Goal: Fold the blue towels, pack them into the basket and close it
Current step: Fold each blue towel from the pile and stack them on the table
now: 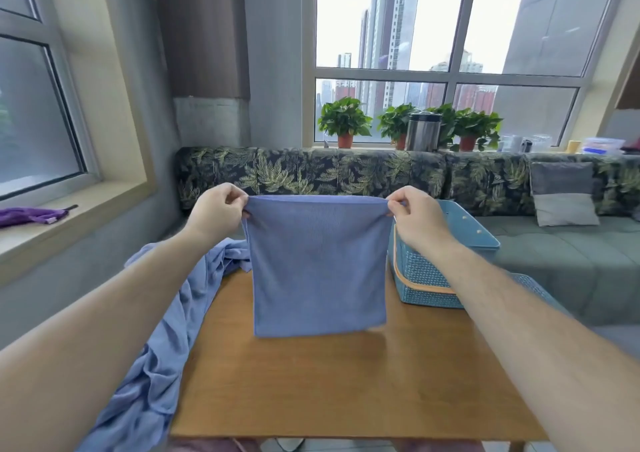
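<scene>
- Now I see my left hand (216,209) and right hand (414,214) each pinching a top corner of the blue towel (315,264), its upper edge pulled taut between them at 12 o'clock.
- Its lower edge hangs close over the table (346,382); I cannot tell whether it touches.
- At 2 o'clock the basket (422,275) stands at the table's right edge, just beside the towel.
- At 9 o'clock the loose towels (166,330) spill over the left edge.
- Open wood runs from the hem toward 6 o'clock.
</scene>
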Tool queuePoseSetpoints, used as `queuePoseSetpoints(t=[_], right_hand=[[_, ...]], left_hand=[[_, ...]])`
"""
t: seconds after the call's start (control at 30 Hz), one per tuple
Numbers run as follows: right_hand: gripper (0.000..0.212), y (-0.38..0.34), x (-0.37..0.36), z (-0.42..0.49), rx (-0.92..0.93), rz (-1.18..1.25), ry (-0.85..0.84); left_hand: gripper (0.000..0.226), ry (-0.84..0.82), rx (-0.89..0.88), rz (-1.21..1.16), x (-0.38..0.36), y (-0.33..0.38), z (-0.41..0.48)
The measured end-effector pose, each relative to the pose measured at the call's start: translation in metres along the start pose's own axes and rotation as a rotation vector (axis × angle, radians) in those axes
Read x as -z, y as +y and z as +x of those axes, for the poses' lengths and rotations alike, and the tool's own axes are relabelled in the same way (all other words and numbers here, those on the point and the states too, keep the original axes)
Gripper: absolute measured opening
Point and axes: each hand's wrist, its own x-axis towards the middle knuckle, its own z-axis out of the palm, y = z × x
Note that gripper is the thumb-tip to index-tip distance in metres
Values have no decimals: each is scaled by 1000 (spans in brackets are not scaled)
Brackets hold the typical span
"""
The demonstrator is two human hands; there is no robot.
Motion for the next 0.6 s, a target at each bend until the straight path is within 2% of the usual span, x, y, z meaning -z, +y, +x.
queuePoseSetpoints(t=[0.13, 0.37, 0.5, 0.6], right_hand=[[11, 13, 2, -21, 39, 34, -66], [7, 68, -25, -115, -58, 81, -163], [9, 107, -53, -179, -217, 140, -301], [13, 120, -65, -200, -295, 209, -330]], left_hand=[[13, -16, 68, -127, 1, -13, -19], [11, -215, 200, -119, -31, -85, -117], [12, -299, 265, -52, -54, -128, -172], [11, -312, 295, -88, -67, -139, -190]])
